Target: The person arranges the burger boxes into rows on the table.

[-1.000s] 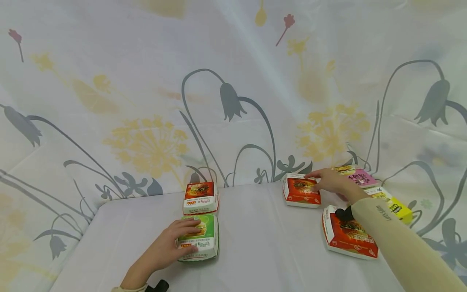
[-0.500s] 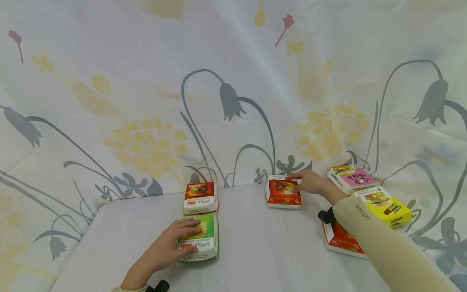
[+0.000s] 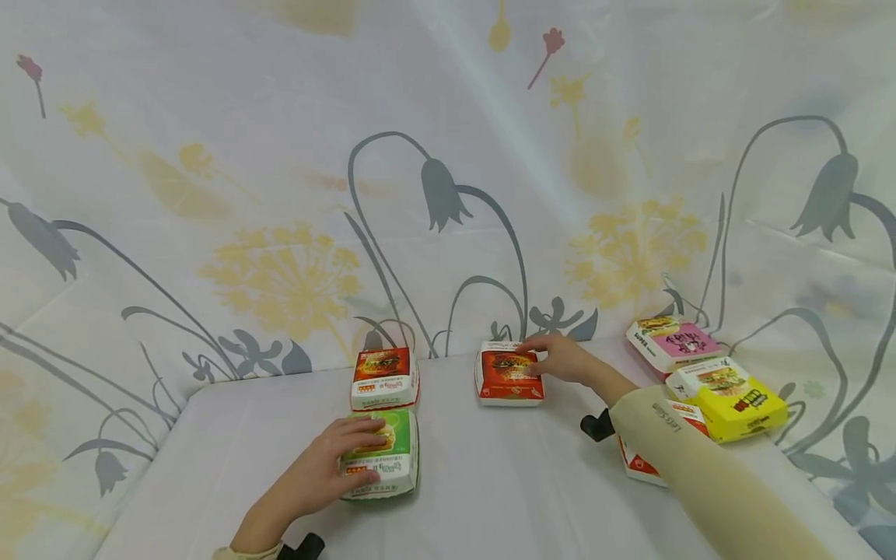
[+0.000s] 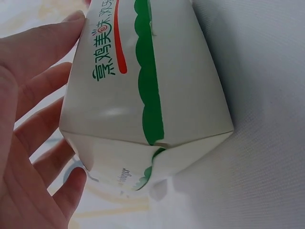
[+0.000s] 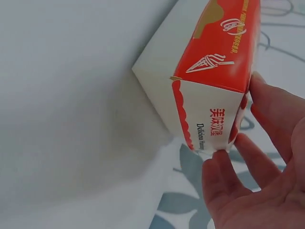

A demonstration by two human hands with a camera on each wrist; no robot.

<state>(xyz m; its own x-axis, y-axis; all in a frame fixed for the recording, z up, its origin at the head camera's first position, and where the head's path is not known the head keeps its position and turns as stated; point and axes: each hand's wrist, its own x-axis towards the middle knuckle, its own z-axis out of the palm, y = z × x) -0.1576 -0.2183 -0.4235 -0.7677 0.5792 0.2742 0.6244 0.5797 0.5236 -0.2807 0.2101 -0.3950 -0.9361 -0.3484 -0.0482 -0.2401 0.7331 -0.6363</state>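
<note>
In the head view my left hand rests over a green and white burger box, fingers spread across its top. The left wrist view shows the thumb and fingers along one side of that green-trimmed box. Just behind it stands a red and white burger box. To the right, my right hand touches the top of another red burger box near its right edge. In the right wrist view, thumb and fingertips sit at the edges of this box, which has an ice cream cone print.
On the right lie a pink burger box and a yellow one. A third red box is partly hidden under the right sleeve. A flower-printed sheet hangs behind the white table surface.
My right hand has moved left, and the red box under its fingers has slid left with it and turned straighter. My left hand has stayed on the green box.
</note>
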